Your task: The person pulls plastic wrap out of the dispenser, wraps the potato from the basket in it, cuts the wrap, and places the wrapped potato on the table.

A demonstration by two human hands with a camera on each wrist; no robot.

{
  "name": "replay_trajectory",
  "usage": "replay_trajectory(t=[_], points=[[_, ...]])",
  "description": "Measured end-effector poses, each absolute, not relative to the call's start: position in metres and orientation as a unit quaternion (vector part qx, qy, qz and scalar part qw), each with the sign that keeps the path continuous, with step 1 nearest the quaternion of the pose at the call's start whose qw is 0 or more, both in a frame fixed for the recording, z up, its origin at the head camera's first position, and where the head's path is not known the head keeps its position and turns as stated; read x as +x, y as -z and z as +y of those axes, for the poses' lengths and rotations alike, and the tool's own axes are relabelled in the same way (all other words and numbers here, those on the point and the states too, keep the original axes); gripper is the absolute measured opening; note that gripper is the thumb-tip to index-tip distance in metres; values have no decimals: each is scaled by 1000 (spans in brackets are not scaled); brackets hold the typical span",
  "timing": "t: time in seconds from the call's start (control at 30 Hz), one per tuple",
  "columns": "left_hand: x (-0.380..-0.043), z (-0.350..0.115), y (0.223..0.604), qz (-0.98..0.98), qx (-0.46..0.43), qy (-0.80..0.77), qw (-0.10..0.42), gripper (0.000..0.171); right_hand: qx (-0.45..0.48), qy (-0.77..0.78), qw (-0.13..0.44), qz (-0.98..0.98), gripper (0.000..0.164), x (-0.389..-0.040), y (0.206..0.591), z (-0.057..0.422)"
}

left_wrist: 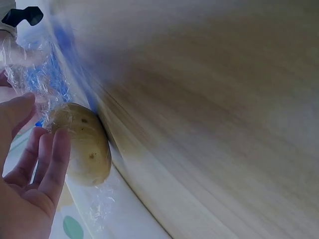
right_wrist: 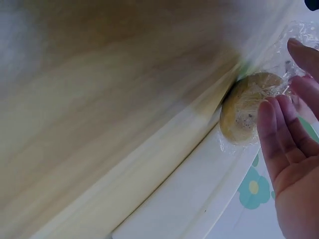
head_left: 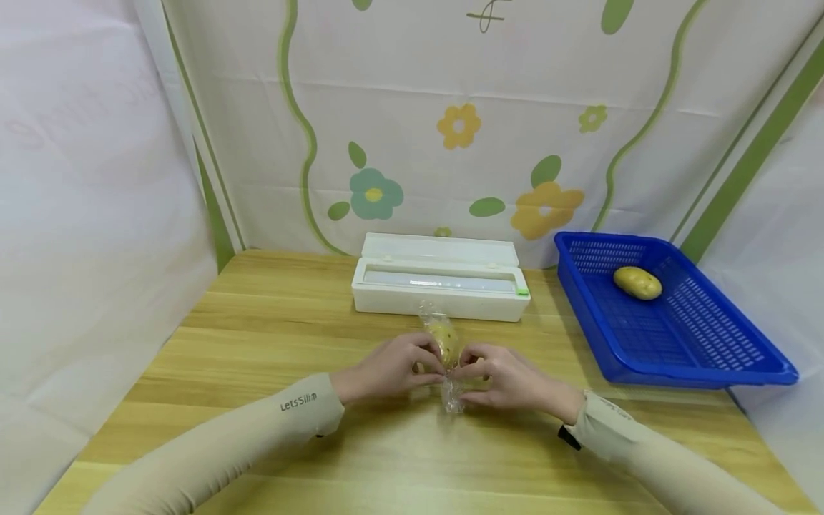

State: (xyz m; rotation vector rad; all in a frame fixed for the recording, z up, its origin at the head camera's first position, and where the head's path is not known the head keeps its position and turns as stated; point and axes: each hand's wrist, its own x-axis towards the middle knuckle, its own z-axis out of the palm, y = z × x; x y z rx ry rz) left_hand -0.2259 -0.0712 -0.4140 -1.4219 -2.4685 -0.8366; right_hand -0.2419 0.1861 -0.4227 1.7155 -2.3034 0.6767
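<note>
A yellow potato [head_left: 444, 342] wrapped in clear plastic film lies on the wooden table in front of me. Gathered film [head_left: 453, 400] sticks out from its near end, crumpled into a loose tail. From the left, my left hand [head_left: 400, 366] pinches the film close to the potato's near end. My right hand [head_left: 501, 375] pinches the same bunch from the opposite side. In the left wrist view, dark spots show on the potato [left_wrist: 92, 154] through the film. Wrinkled film covers the potato [right_wrist: 234, 112] in the right wrist view, where fingers partly hide the bunch.
Just beyond the potato stands a white cling film box [head_left: 418, 300], its lid [head_left: 438, 248] raised and a roll inside. A blue plastic basket [head_left: 582, 325] at the right holds another potato [head_left: 637, 283]. A flowered cloth [head_left: 399, 107] hangs behind the table [head_left: 277, 300].
</note>
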Motion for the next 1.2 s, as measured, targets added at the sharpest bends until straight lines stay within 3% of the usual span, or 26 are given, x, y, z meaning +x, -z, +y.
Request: replay_trajectory(t=[0.2,0.3,0.5,0.57,0.83,0.9,1.03,1.2], points=[[-224,-71,414,-834,-454,308,50,5,568,-230,76,-787,42,-238,423,185],[-224,-70,414,-842,-424,332,27,5,553,-227,93,-796,44,-237,425,182],[-226,-70,418,-834,-384,397,-6,6,531,-277,141,-789,16,-239,425,170],[-227,-72,419,-826,-373,422,-12,7,511,-316,121,-791,11,-239,424,169],[-224,-78,411,-810,-348,470,-53,5,356,-469,-74,-805,6,-230,416,167],[-222,-78,408,-807,-344,475,-67,12,333,-489,-102,-800,8,-228,415,166],[-223,-76,407,-816,-328,471,-69,23,314,-510,-124,-791,14,-228,414,163],[-226,-74,407,-830,-302,464,-67,12,290,-503,-98,-808,17,-230,415,158]])
